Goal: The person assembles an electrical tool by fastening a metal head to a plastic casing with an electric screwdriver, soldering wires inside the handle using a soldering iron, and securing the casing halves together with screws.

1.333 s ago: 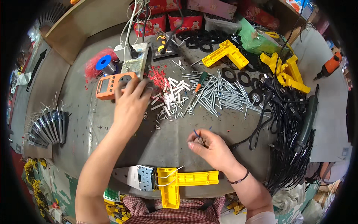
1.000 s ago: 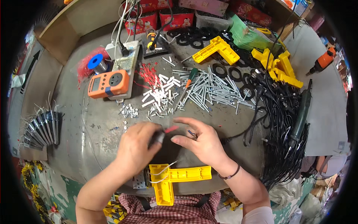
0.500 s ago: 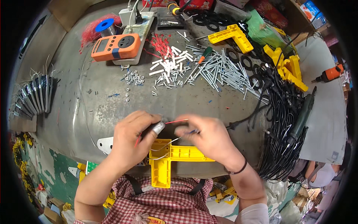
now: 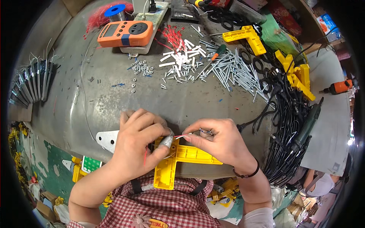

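Pinching thin red wire [image 4: 181,135] btwn both hands' closed fingertips [image 4: 189,139], over yellow bracket [image 4: 190,155].

Bright, even daylight lit the scene; soft shadows lay just under the hands [image 4: 178,146]. Fisheye distortion bent and blackened the edges.

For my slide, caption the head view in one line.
Both hands, left hand and right hand, pinch a thin red wire above a yellow plastic bracket.
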`<state>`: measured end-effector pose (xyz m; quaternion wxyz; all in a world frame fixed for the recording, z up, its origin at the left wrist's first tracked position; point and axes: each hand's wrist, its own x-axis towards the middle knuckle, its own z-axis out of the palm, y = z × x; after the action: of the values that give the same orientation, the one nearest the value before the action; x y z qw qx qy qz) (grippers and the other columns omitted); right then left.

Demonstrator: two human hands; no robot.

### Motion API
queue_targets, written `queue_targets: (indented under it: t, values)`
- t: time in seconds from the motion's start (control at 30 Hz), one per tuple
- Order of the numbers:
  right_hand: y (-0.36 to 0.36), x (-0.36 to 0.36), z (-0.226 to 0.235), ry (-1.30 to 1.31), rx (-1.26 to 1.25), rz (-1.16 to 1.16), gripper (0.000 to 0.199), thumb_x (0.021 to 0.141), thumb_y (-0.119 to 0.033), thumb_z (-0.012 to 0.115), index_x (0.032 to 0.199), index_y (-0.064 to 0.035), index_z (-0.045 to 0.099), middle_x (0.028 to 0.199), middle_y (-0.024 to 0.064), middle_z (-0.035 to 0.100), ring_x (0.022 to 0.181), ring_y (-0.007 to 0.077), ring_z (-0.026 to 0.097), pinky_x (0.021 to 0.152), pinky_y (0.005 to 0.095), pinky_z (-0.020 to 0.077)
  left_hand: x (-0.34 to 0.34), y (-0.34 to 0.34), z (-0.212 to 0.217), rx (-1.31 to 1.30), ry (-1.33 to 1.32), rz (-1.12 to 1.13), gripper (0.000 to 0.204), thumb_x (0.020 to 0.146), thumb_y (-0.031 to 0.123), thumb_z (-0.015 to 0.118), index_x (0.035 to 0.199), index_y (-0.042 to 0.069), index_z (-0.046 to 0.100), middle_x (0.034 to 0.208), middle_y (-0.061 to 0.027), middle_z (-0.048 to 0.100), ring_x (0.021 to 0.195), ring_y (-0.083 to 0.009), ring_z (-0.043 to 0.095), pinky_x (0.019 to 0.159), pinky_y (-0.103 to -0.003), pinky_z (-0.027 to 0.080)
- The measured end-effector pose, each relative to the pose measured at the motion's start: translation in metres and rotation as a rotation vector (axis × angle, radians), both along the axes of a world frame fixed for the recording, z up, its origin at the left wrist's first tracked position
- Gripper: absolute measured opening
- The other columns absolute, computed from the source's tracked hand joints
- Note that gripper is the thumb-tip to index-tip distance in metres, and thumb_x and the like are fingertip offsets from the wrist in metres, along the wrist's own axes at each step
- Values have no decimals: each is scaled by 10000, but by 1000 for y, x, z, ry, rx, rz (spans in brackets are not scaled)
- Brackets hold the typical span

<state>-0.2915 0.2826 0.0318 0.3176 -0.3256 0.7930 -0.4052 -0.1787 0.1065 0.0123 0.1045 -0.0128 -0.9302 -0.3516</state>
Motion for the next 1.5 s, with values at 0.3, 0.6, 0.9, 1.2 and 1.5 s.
queue_targets:
  t: [0.3, 0.6, 0.9, 1.2, 1.5]
  values:
    - [4, 8, -24, -319, -314, -159, 217, 853, -221, 617, 874, -7, 584, 589, 42, 512, 569, 65, 439, 522, 245, 389, -9, 7, -4, -26, 194, -31, 248, 623, 124, 705, 852, 80, 619, 797, -17, 612, 732, -197, 562, 754, -345, 369]
    - [3, 2, -22, -39, -164, -65, 198, 842, -188, 623, 925, -9, 645, 717, 106, 640, 623, 138, 599, 584, 276, 457, -6, 3, -3, 507, -137, 165, 180, 688, 59, 664, 868, 54, 654, 818, -45, 641, 750, -200, 550, 739, -308, 406]
    - [3, -1, -18, -150, -111, -2, 212, 827, -159, 630, 981, -13, 645, 783, 123, 661, 706, 164, 645, 647, 284, 481, -8, -1, -2, 500, -133, 120, 148, 744, 43, 658, 885, 1, 636, 813, -58, 599, 773, -147, 553, 709, -268, 420]
    - [-11, 10, -4, -20, -194, -147, 134, 806, -121, 646, 845, -2, 599, 727, 87, 610, 619, 120, 566, 560, 255, 441, -6, 2, 0, 320, -3, 119, 190, 673, 55, 649, 863, 54, 639, 773, -50, 602, 720, -238, 539, 790, -334, 378]
    - [-13, 10, -10, -158, -258, -119, 111, 821, -117, 619, 840, -11, 594, 654, 17, 544, 588, 51, 461, 514, 231, 395, 2, 15, -12, 495, 110, 156, 373, 650, -40, 654, 999, 28, 544, 939, -124, 597, 848, -288, 618, 704, -327, 504]
